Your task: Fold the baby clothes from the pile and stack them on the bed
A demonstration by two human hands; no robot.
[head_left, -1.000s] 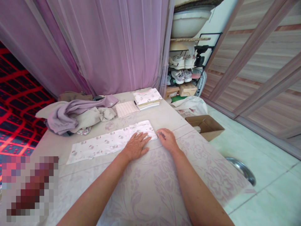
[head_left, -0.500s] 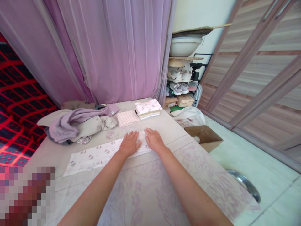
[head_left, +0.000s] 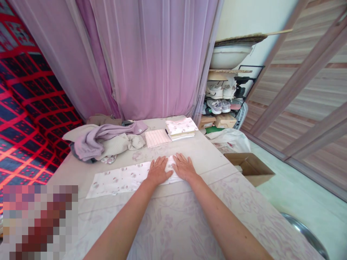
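Observation:
A long, narrow folded white garment with small printed figures (head_left: 119,177) lies flat across the bed sheet (head_left: 173,224). My left hand (head_left: 159,171) rests palm down on its right half, fingers spread. Close beside it, my right hand (head_left: 184,167) presses flat on the garment's right end, fingers stretched out. Beyond my hands sit a folded striped cloth (head_left: 158,138) and a small stack of folded clothes (head_left: 181,126) with a printed white piece on top.
Loose clothes (head_left: 108,141) are heaped at the far left. Behind hangs a purple curtain (head_left: 151,61). To the right stand a shoe rack (head_left: 230,86), an open cardboard box (head_left: 249,168), a metal basin (head_left: 306,231) on the floor and a wardrobe (head_left: 306,86).
The view has swung a little left, so everything sits further right. Both hands stay flat on the printed garment; the right hand now lies further in over its right end.

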